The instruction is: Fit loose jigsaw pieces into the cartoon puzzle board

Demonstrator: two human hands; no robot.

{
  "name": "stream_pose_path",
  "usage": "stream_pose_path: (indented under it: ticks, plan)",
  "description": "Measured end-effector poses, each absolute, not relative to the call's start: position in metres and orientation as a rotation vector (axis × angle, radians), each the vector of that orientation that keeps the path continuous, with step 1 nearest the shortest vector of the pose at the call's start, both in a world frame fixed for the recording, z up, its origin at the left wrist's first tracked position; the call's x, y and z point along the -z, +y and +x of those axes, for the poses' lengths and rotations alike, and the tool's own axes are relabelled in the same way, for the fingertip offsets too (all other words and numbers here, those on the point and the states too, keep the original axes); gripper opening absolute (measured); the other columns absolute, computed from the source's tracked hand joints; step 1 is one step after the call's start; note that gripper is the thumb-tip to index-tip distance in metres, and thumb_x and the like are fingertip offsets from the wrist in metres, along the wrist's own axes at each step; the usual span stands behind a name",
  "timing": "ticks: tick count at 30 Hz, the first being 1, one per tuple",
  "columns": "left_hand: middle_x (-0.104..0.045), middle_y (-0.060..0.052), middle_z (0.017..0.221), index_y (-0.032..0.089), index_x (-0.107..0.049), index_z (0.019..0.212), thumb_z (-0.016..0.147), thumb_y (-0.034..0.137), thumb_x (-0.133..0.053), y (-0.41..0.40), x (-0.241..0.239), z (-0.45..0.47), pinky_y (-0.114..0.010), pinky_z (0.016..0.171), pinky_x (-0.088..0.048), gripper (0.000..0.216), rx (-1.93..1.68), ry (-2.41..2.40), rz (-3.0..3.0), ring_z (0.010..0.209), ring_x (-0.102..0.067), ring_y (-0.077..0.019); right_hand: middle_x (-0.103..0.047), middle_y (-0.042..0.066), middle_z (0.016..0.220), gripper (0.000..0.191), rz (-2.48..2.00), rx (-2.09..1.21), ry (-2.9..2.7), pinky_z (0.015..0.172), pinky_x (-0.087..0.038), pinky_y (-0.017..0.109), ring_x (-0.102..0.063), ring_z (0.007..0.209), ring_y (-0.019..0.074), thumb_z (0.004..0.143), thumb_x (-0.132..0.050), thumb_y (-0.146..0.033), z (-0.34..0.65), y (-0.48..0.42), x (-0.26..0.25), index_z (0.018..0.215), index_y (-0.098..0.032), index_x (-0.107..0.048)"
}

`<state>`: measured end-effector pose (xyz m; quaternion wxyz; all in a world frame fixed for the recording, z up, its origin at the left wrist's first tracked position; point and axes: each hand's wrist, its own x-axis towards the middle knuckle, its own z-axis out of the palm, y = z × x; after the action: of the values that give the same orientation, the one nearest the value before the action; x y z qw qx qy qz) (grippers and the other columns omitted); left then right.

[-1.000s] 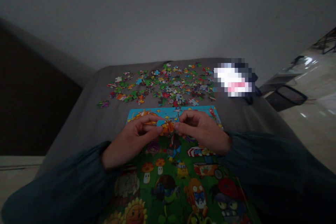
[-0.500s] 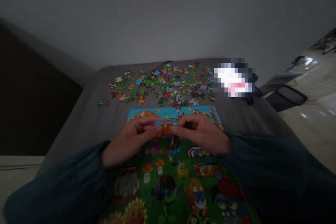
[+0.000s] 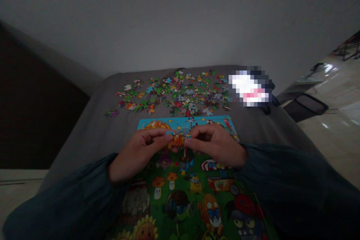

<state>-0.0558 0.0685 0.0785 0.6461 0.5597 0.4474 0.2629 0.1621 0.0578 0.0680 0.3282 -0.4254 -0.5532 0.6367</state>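
Between my two hands are small joined-looking puzzle pieces [image 3: 177,140], orange with a blue edge. My left hand [image 3: 142,149] pinches their left side between thumb and fingers. At the right side, my right hand [image 3: 215,144] pinches with thumb and forefinger; whether it holds a separate piece is too small to tell. Both hands are above a cartoon picture board [image 3: 180,180] with a blue top strip and a green lower part showing mushrooms, sunflowers and other figures. The hands hide part of the board's upper area.
Many loose puzzle pieces [image 3: 189,92] lie scattered on the grey cloth surface [image 3: 84,135] beyond the board. A blurred-out white and dark item [image 3: 250,88] rests at the back right. A pale wall [image 3: 180,18] rises behind; tiled floor [image 3: 337,120] shows at right.
The hands keep their pinch on the puzzle pieces, which are tilted slightly more toward me. The whole view has shifted a little, so things appear slightly lower.
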Motion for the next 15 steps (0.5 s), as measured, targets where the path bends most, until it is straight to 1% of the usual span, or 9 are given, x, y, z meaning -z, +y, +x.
stream_pose_path:
  ticks: [3, 6, 10, 15]
  plan:
    - [-0.076, -0.003, 0.086, 0.019, -0.075, 0.095, 0.09, 0.047, -0.064, 0.0687, -0.0755, -0.0563, -0.022, 0.074, -0.053, 0.03, -0.611, 0.987, 1.235, 0.081, -0.069, -0.0152, -0.057, -0.004, 0.056, 0.037, -1.137, -1.659, -1.451, 0.05, -0.036, 0.023, -0.049, 0.051, 0.0081, 0.076, -0.075, -0.05, 0.163, 0.0588, -0.068, 0.064, -0.018, -0.061]
    - [-0.076, -0.003, 0.089, 0.019, -0.073, 0.103, 0.09, 0.044, -0.066, 0.0689, -0.0731, -0.056, -0.023, 0.077, -0.053, 0.029, -0.624, 0.987, 1.206, 0.083, -0.069, -0.0158, -0.056, -0.004, 0.055, 0.038, -1.168, -1.673, -1.434, 0.049, -0.035, 0.022, -0.048, 0.05, 0.008, 0.075, -0.075, -0.051, 0.1642, 0.0598, -0.0677, 0.065, -0.018, -0.061]
    - [-0.076, -0.003, 0.088, 0.02, -0.07, 0.11, 0.087, 0.043, -0.07, 0.0687, -0.0728, -0.0559, -0.023, 0.075, -0.053, 0.033, -0.623, 0.984, 1.183, 0.08, -0.069, -0.0146, -0.056, -0.004, 0.054, 0.035, -1.199, -1.696, -1.426, 0.048, -0.036, 0.022, -0.048, 0.048, 0.0073, 0.078, -0.073, -0.048, 0.1653, 0.0602, -0.0685, 0.064, -0.018, -0.061]
    - [-0.076, -0.002, 0.086, 0.021, -0.069, 0.113, 0.082, 0.046, -0.074, 0.0682, -0.0721, -0.0572, -0.022, 0.069, -0.053, 0.04, -0.596, 1.014, 1.16, 0.07, -0.067, -0.0121, -0.055, -0.005, 0.052, 0.035, -1.215, -1.696, -1.447, 0.046, -0.035, 0.021, -0.046, 0.047, 0.0065, 0.076, -0.075, -0.046, 0.1645, 0.0595, -0.0709, 0.062, -0.019, -0.059]
